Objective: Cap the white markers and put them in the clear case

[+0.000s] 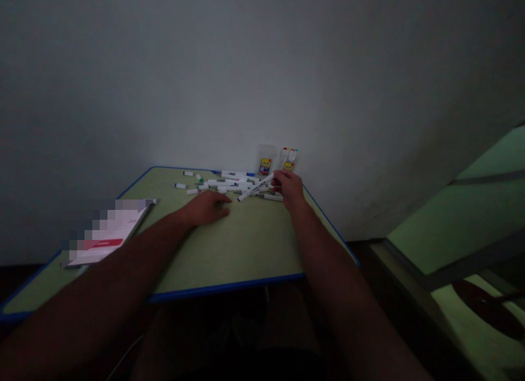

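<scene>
Two forearms come in over the blue front edge [229,287] of the pale green table [246,244], and the widest stretch of tabletop I have for moving runs between them, from that edge up to the hands. The wall [205,86] rises right behind the far edge, so I count on little depth there. On my right, the forearm passes close to the side edge; on my left, a white and red packet [102,242] lies beside the other forearm, near the opposite edge.

I see the right hand [289,188] pinching a white marker [255,188] by its upper end, the shaft slanting down and leftward from the fingers, in front of a scatter of loose markers [223,184]. The left hand [204,207] is relaxed, thumb and fingertips parted, just beside that scatter. Two clear cases [266,159] stand near the wall, just beyond the right hand
</scene>
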### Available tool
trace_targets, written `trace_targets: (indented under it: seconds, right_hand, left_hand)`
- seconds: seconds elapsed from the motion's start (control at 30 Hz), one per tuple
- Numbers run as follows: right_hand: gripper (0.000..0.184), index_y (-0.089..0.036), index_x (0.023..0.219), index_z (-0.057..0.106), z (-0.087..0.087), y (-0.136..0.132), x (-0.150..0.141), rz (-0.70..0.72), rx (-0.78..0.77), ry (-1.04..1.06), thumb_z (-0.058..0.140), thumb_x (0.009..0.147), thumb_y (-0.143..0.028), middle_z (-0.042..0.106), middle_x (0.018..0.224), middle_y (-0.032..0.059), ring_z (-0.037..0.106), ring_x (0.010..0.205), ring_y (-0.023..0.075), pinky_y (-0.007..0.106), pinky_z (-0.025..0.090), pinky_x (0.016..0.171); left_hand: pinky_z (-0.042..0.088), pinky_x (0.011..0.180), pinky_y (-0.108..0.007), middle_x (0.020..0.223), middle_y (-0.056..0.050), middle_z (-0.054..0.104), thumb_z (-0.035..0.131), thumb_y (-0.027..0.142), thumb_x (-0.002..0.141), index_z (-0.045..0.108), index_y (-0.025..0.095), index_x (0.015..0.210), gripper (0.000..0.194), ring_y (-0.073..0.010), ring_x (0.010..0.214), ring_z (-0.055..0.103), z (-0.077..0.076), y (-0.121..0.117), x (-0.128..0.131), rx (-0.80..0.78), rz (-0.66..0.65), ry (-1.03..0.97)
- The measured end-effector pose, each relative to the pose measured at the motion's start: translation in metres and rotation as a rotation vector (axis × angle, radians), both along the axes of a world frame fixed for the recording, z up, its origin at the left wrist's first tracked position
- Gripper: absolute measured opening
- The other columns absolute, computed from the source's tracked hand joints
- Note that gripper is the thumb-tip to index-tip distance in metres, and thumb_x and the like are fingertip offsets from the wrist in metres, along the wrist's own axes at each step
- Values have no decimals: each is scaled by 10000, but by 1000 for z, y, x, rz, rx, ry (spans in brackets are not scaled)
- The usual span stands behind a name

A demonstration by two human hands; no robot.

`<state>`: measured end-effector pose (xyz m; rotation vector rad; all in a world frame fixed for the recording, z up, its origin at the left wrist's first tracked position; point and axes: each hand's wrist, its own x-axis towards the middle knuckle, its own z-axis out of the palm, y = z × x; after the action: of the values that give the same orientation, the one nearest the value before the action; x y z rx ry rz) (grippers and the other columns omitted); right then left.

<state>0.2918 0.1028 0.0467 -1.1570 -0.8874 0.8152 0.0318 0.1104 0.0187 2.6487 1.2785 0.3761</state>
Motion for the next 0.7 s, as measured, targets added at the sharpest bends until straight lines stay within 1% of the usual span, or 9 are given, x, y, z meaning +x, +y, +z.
trace_targets:
  seconds: [0.17, 0.37, 0.43, 0.5, 0.6, 0.7]
  right_hand:
    - [27, -147, 768, 641, 11, 2, 5, -44, -4, 37, 642, 792, -134, 628, 583, -32, 597, 503, 86, 180, 508, 434]
    - [53, -148, 745, 627, 30, 11, 17, -104, 25, -38, 647, 789, -127, 629, 581, -27, 601, 490, 86, 180, 522, 444]
    - [55, -150, 743, 624, 39, 15, 26, -130, 45, -87, 642, 795, -142, 621, 562, -24, 583, 459, 88, 192, 523, 434]
    - [31, -147, 761, 633, 51, 19, 37, -170, 70, -128, 642, 790, -141, 624, 568, -20, 588, 469, 90, 191, 530, 438]
    - [56, -149, 737, 618, 71, 24, 54, -264, 114, -156, 637, 764, -104, 622, 584, -16, 602, 502, 91, 178, 531, 442]
    - [77, -158, 732, 603, 91, 30, 69, -325, 148, -185, 617, 761, -88, 605, 589, -22, 595, 498, 89, 180, 532, 438]
  left_hand:
    - [468, 976, -387, 1201, -148, 712, 563, 438, 821, 706, 151, 1212, 506, -279, 1091, 657, -9, 7, -2, 37, -39, -43]
    - [472, 976, -412, 1186, -169, 713, 570, 422, 815, 719, 130, 1187, 496, -299, 1087, 656, -13, 10, -2, 64, -71, -76]
    - [471, 980, -409, 1190, -153, 715, 575, 419, 815, 721, 153, 1178, 473, -291, 1096, 654, -13, 10, -1, 54, -69, -84]
    - [467, 988, -407, 1192, -135, 716, 580, 408, 817, 723, 177, 1169, 444, -281, 1105, 650, -13, 10, -1, 54, -72, -86]
    - [450, 1011, -422, 1184, -147, 715, 563, 387, 838, 723, 150, 1158, 429, -281, 1107, 644, -13, 9, 0, 76, -108, -72]
    - [426, 1039, -441, 1184, -154, 711, 542, 379, 858, 716, 127, 1160, 430, -286, 1117, 631, -13, 9, 0, 99, -157, -65]
